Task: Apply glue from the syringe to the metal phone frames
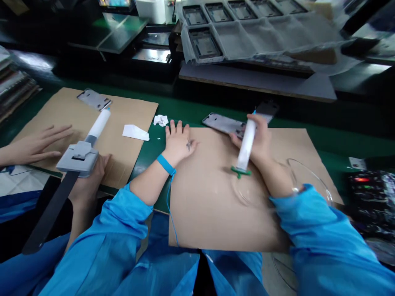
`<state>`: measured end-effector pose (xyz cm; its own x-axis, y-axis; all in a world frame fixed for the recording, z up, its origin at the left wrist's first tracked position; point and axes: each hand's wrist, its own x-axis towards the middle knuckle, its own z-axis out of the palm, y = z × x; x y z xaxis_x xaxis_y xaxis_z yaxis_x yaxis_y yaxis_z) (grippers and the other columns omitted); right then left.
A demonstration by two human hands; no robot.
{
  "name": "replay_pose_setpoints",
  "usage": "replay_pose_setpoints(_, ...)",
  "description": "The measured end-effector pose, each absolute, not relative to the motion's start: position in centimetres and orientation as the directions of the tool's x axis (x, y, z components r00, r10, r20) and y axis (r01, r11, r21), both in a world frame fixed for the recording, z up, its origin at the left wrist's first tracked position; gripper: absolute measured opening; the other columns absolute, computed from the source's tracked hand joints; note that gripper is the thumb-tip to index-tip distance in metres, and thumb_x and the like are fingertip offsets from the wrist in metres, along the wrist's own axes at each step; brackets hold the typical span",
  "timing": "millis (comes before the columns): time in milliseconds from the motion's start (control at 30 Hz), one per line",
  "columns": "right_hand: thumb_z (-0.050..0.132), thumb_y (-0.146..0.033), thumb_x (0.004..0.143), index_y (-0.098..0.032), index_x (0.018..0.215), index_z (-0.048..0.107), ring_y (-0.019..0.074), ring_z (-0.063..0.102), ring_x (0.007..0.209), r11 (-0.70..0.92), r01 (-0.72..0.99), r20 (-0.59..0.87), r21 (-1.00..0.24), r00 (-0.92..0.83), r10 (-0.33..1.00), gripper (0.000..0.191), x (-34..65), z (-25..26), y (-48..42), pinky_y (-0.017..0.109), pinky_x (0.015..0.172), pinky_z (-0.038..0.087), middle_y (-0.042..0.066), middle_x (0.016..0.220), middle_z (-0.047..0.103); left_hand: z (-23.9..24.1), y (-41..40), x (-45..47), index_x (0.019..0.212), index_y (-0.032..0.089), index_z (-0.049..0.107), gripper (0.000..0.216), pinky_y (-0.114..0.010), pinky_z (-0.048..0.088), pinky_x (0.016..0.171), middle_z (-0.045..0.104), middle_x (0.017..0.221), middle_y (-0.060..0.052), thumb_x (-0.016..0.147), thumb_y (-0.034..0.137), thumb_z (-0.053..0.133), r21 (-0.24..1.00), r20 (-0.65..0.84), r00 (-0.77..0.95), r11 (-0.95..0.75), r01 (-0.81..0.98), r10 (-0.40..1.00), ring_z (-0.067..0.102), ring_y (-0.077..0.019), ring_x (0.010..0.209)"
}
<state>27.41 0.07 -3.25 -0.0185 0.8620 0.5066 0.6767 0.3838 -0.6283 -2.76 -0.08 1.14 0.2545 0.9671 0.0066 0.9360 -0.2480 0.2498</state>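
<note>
My right hand (261, 137) is closed around a white dispensing syringe (247, 146) with a green cap at its lower end and a blue needle tip at the top. Clear tubing (243, 197) trails from the capped end, partly blurred. Behind the syringe lies a flat grey phone frame (222, 122), partly hidden by my right hand. A darker phone part (268, 110) is just beyond it. My left hand (179, 142) rests flat with fingers spread at the left edge of a cardboard sheet (210, 213). A blue wrist strap (166, 165) with a cord circles that wrist.
To the left, a co-worker's hand (88, 181) holds another syringe (100, 125) over a second cardboard sheet (135, 111) bearing a phone frame (93, 99). Crumpled paper (161, 120) lies between the sheets. A compartment tray (234, 39) stands behind; a dark device (370, 201) sits right.
</note>
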Motion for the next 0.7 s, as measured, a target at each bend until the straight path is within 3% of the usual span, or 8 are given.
replay_pose_setpoints(33, 0.089, -0.051, 0.084, -0.033, 0.145, 0.058, 0.0375, 0.077, 0.098, 0.444, 0.63, 0.565, -0.638, -0.008, 0.825, 0.071, 28.0, -3.8, -1.7, 0.066, 0.1, 0.065, 0.007, 0.106, 0.074, 1.2, 0.2, -2.9, 0.17, 0.006, 0.056, 0.073, -0.078, 0.022, 0.141, 0.04, 0.184, -0.029, 0.109, 0.045, 0.062, 0.249, 0.023, 0.249, -0.247, 0.937, 0.968, 0.025, -0.057, 0.176)
replay_pose_setpoints(100, 0.093, -0.045, 0.081, -0.037, 0.142, 0.06, 0.0364, 0.079, 0.093, 0.574, 0.524, 0.603, -0.629, -0.137, 0.786, 0.07, 29.0, -4.5, -4.7, 0.063, 0.093, 0.069, 0.004, 0.098, 0.074, 1.2, 0.6, -3.0, 0.165, 0.012, 0.064, 0.061, -0.075, 0.024, 0.143, 0.041, 0.184, -0.025, 0.105, 0.024, 0.062, 0.266, 0.041, 0.287, -0.287, 0.92, 0.957, 0.024, -0.0541, 0.177)
replay_pose_setpoints(200, 0.09, -0.038, 0.082, -0.037, 0.136, 0.067, 0.0394, 0.082, 0.108, 0.653, 0.506, 0.554, -0.564, -0.354, 0.753, 0.059, 29.8, -4.6, -6.8, 0.066, 0.099, 0.069, 0.006, 0.105, 0.08, 1.1, 1.0, -2.8, 0.154, 0.023, 0.076, 0.059, -0.071, 0.024, 0.145, 0.041, 0.186, -0.015, 0.099, 0.008, 0.061, 0.343, 0.035, 0.467, -0.449, 0.825, 0.884, 0.02, -0.0489, 0.18)
replay_pose_setpoints(300, 0.086, -0.04, 0.081, -0.033, 0.128, 0.071, 0.0417, 0.082, 0.118, 0.614, 0.583, 0.508, -0.531, -0.361, 0.782, 0.049, 29.8, -4.2, -6.7, 0.072, 0.111, 0.064, 0.01, 0.117, 0.084, 1.1, 1.1, -2.4, 0.131, 0.026, 0.089, 0.044, -0.062, 0.028, 0.146, 0.051, 0.18, -0.01, 0.102, 0.009, 0.06, 0.447, 0.059, 0.672, -0.622, 0.643, 0.738, 0.028, -0.0394, 0.179)
replay_pose_setpoints(467, 0.078, -0.037, 0.094, -0.035, 0.142, 0.064, 0.0368, 0.079, 0.134, 0.601, 0.496, 0.454, -0.627, -0.395, 0.799, 0.05, 28.6, -3.8, -7.0, 0.064, 0.115, 0.065, 0.009, 0.121, 0.087, 1.4, 0.7, -1.8, 0.11, 0.026, 0.089, 0.03, -0.057, 0.034, 0.145, 0.062, 0.17, -0.009, 0.1, 0.013, 0.064, 0.562, 0.023, 0.812, -0.68, 0.472, 0.583, 0.042, -0.0307, 0.173)
replay_pose_setpoints(533, 0.073, -0.038, 0.101, -0.035, 0.148, 0.06, 0.0341, 0.079, 0.136, 0.568, 0.474, 0.401, -0.673, -0.411, 0.819, 0.049, 28.2, -3.8, -7.6, 0.061, 0.115, 0.066, 0.008, 0.125, 0.087, 1.2, 0.6, -1.7, 0.112, 0.023, 0.082, 0.015, -0.057, 0.038, 0.143, 0.065, 0.166, -0.013, 0.099, 0.03, 0.078, 0.588, 0.047, 0.798, -0.663, 0.464, 0.601, 0.045, -0.0333, 0.171)
replay_pose_setpoints(600, 0.071, -0.042, 0.106, -0.035, 0.152, 0.057, 0.0323, 0.081, 0.133, 0.537, 0.459, 0.363, -0.708, -0.416, 0.834, 0.049, 28.0, -3.8, -8.0, 0.057, 0.111, 0.068, 0.008, 0.127, 0.087, 0.9, 0.7, -1.6, 0.121, 0.022, 0.075, 0.033, -0.058, 0.04, 0.142, 0.067, 0.162, -0.016, 0.096, 0.042, 0.083, 0.602, 0.083, 0.786, -0.66, 0.45, 0.613, 0.048, -0.0356, 0.169)
replay_pose_setpoints(700, 0.071, -0.05, 0.109, -0.034, 0.158, 0.054, 0.0315, 0.082, 0.131, 0.497, 0.389, 0.328, -0.776, -0.423, 0.844, 0.053, 28.0, -3.4, -8.0, 0.054, 0.111, 0.067, 0.009, 0.129, 0.087, 0.5, 0.6, -1.3, 0.139, 0.022, 0.068, 0.039, -0.059, 0.036, 0.144, 0.067, 0.161, -0.015, 0.104, 0.04, 0.068, 0.602, 0.099, 0.794, -0.671, 0.433, 0.6, 0.046, -0.0347, 0.17)
